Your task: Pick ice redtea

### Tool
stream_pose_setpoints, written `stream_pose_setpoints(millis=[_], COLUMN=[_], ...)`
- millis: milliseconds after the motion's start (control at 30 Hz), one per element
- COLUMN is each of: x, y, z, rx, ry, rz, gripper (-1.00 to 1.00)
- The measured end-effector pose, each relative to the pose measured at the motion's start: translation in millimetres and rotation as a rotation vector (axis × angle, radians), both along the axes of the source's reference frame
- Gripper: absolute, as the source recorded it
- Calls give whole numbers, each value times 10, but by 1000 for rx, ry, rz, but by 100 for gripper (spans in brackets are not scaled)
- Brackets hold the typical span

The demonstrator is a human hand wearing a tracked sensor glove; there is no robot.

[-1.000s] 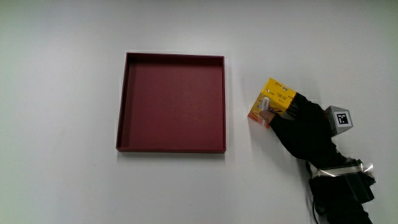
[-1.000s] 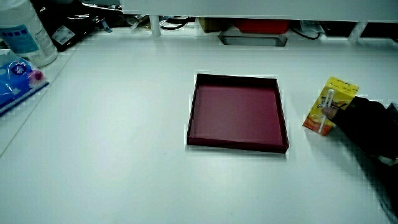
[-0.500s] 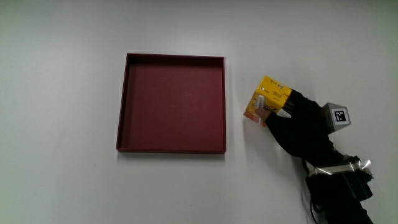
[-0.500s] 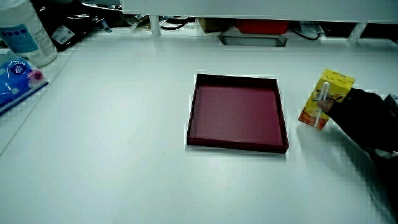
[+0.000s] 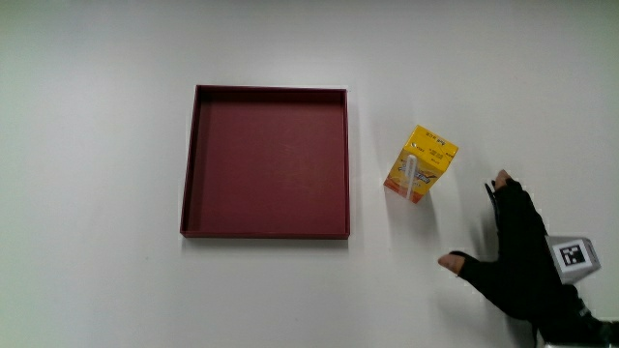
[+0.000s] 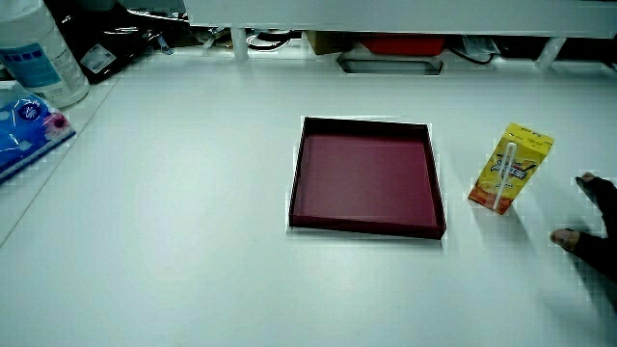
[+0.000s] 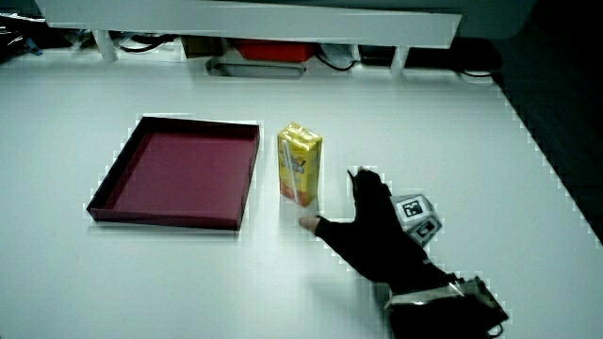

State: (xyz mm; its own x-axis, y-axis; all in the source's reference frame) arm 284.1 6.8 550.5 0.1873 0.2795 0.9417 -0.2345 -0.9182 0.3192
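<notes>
The ice redtea is a yellow and orange drink carton (image 5: 420,163) with a white straw on its face. It stands upright on the white table beside the dark red tray (image 5: 193,164), seen in both side views as the carton (image 6: 509,180) and the carton (image 7: 300,165). The gloved hand (image 5: 513,253) is beside the carton and nearer to the person, apart from it. Its fingers are spread and hold nothing, as the hand (image 7: 363,226) shows; only its fingertips (image 6: 584,240) show in a side view.
The shallow square tray (image 6: 301,202) holds nothing. A clear bottle (image 6: 37,53) and a blue packet (image 6: 21,125) sit at the table's edge. A low partition (image 7: 236,19) with cables and boxes under it runs along the table's end.
The hand has let go of the carton and drawn back toward the person, fingers now spread. The carton stands on the table by the tray.
</notes>
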Motion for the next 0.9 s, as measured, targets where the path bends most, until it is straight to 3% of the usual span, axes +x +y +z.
stream_pose_setpoints(millis=[200,400,700,900], x=[-34,-36,-25,-116], y=[19,34,51,-24], z=[24,54,68,-23], rx=[23,16,30,48], ry=[-82,-120,-114,-112], rz=[57,89,118,84], gripper=[75,100,100,100])
